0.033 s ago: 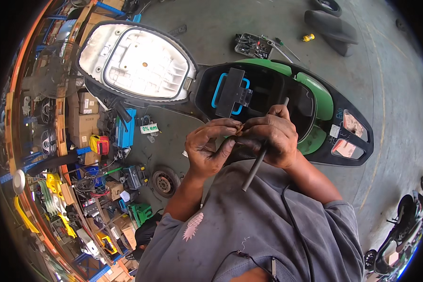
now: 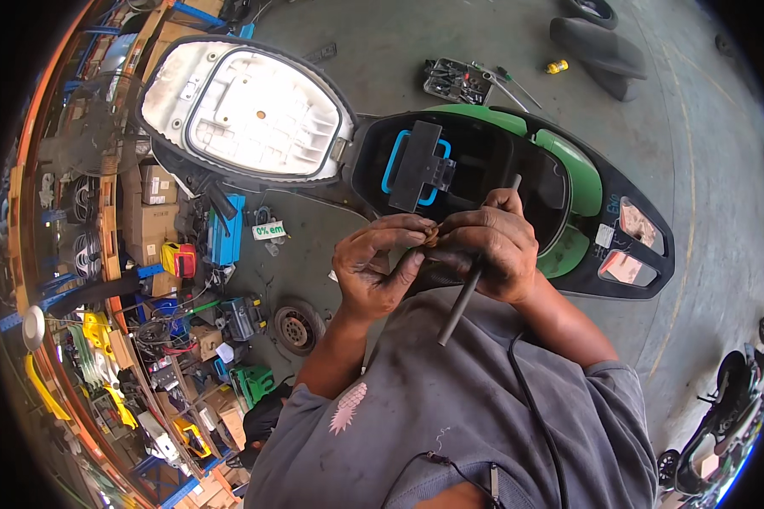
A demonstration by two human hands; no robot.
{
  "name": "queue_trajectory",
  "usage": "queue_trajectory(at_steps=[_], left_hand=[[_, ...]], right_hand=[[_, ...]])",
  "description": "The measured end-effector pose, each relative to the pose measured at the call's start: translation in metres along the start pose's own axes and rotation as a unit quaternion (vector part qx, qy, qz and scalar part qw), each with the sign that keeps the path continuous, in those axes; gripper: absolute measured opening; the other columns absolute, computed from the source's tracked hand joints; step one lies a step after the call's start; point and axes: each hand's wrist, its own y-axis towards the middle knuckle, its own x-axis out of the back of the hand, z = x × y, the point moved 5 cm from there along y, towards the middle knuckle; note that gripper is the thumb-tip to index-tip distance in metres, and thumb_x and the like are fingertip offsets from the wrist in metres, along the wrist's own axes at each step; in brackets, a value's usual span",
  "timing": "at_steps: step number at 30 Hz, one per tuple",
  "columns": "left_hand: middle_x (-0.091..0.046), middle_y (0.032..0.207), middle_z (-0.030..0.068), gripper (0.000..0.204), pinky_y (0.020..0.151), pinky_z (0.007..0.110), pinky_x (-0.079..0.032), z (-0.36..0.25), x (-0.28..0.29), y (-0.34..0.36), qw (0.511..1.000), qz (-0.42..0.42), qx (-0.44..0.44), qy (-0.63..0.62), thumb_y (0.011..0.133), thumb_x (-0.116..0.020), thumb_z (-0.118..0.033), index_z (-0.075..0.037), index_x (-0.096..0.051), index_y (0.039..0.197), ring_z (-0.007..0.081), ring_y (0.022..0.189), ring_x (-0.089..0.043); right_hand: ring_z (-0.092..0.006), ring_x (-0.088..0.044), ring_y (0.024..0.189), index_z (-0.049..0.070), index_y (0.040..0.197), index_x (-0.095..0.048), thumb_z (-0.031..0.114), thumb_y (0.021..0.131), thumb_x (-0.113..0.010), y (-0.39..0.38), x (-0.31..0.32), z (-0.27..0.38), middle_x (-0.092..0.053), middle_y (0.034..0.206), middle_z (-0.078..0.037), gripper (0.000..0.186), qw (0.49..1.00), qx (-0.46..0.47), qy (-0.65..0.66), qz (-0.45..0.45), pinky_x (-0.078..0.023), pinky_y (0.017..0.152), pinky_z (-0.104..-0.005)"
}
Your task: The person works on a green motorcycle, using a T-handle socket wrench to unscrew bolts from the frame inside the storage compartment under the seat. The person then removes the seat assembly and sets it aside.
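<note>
Both of my hands meet over the near side of a scooter body (image 2: 475, 119) with green side panels. A small brownish piece (image 2: 431, 235), too small to name, is pinched between my left hand (image 2: 378, 263) and the fingertips of my right hand (image 2: 497, 250). My right hand also grips a dark grey rod (image 2: 463, 310), which slants across its fingers with one end poking out above and the longer end towards my shirt. Beyond my hands, the open seat compartment holds a black part (image 2: 418, 165) with blue handles.
The raised seat (image 2: 263, 114) shows its white underside at the left. Past the scooter, a tool case (image 2: 458, 83) lies on the floor near a yellow bottle (image 2: 557, 67). Crowded shelves (image 2: 110, 254) line the left, with a wheel (image 2: 298, 327) on the floor. Motorbikes (image 2: 730, 407) stand at lower right.
My fingertips have shifted very slightly, and a little more of the small brownish piece shows between them. The rod stays in place.
</note>
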Motion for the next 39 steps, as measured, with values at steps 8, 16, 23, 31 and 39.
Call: queue_trajectory(at_steps=[8, 16, 23, 31, 39], left_hand=[[-0.066, 0.094, 0.0180, 0.016, 0.077, 0.032, -0.054, -0.005, 0.007, 0.005, 0.995, 0.040, -0.089, 0.031, 0.075, -0.072, 0.001, 0.002, -0.063, 0.088, 0.0231, 0.089, -0.066], [-0.066, 0.095, 0.0152, 0.016, 0.081, 0.029, -0.053, 0.031, 0.000, 0.007, 0.968, -0.029, 0.140, -0.206, 0.076, -0.073, 0.000, 0.001, -0.063, 0.089, 0.0208, 0.092, -0.064], [-0.065, 0.093, 0.0089, 0.015, 0.083, 0.026, -0.052, 0.083, -0.040, 0.041, 0.928, 0.007, 0.231, -0.292, 0.080, -0.069, 0.003, 0.001, -0.062, 0.093, 0.0154, 0.093, -0.064], [-0.065, 0.095, 0.0047, 0.019, 0.083, 0.031, -0.054, 0.240, -0.070, 0.011, 0.786, -0.035, 0.530, -0.316, 0.085, -0.066, -0.011, -0.002, -0.062, 0.103, 0.0175, 0.088, -0.064], [-0.066, 0.098, 0.0071, 0.016, 0.088, 0.032, -0.054, 0.245, -0.111, 0.012, 0.661, 0.008, 0.591, -0.463, 0.089, -0.060, -0.010, -0.003, -0.064, 0.104, 0.0204, 0.091, -0.065]], right_hand=[[-0.0143, -0.062, 0.066, 0.008, 0.092, -0.065, 0.019, 0.068, -0.074, 0.000, -0.007, -0.001, -0.067, 0.081, -0.003, 0.028, 0.999, 0.024, -0.029, -0.015, -0.037, 0.067, -0.0316], [-0.0143, -0.059, 0.061, 0.008, 0.093, -0.066, 0.022, 0.067, -0.076, 0.006, -0.006, -0.012, -0.065, 0.074, -0.002, 0.031, 0.997, 0.013, -0.069, 0.008, -0.038, 0.065, -0.0308], [-0.0168, -0.046, 0.049, 0.005, 0.090, -0.069, 0.031, 0.068, -0.077, 0.032, 0.046, -0.007, -0.048, 0.054, 0.000, 0.034, 0.967, 0.005, -0.255, 0.021, -0.039, 0.058, -0.0316], [-0.0111, -0.044, 0.038, 0.000, 0.067, -0.049, 0.032, 0.098, -0.042, 0.025, 0.153, 0.038, -0.045, 0.048, -0.004, 0.045, 0.752, 0.088, -0.568, -0.322, -0.054, 0.050, -0.0309], [-0.0085, -0.044, 0.036, 0.002, 0.064, -0.048, 0.038, 0.098, -0.043, 0.019, 0.160, 0.008, -0.048, 0.048, -0.005, 0.050, 0.673, 0.028, -0.645, -0.360, -0.037, 0.033, -0.0207]])
